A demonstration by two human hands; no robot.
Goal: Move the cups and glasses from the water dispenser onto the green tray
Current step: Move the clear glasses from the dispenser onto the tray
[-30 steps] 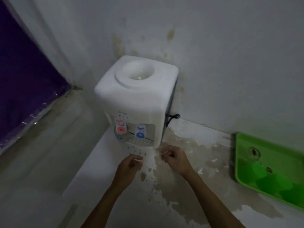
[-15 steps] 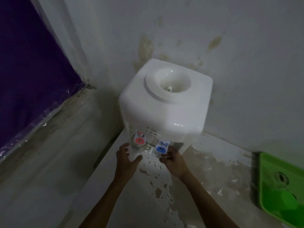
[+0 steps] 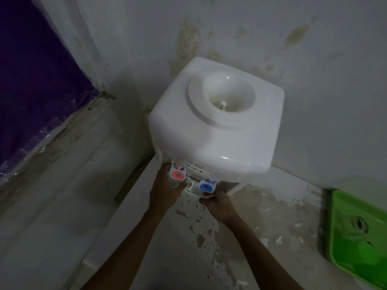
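A white water dispenser (image 3: 217,130) stands in the wall corner, with a red tap (image 3: 177,174) and a blue tap (image 3: 206,186) at its front. My left hand (image 3: 165,193) is wrapped around a clear glass (image 3: 173,182) that stands under the red tap. Just below the blue tap is my right hand (image 3: 218,205), its fingers curled and reaching into the dispenser's recess. What they touch is hidden by the tap. The green tray (image 3: 356,233) lies on the counter at the far right, cut off by the frame edge.
The counter (image 3: 261,222) has worn, flaking paint. Its left edge drops to a lower grey ledge (image 3: 62,185). A purple sheet (image 3: 31,80) covers the wall at far left. Stained walls close in behind the dispenser.
Both hands have gone forward from the open counter to the taps. My left hand has closed around the glass. The view has moved closer to the dispenser.
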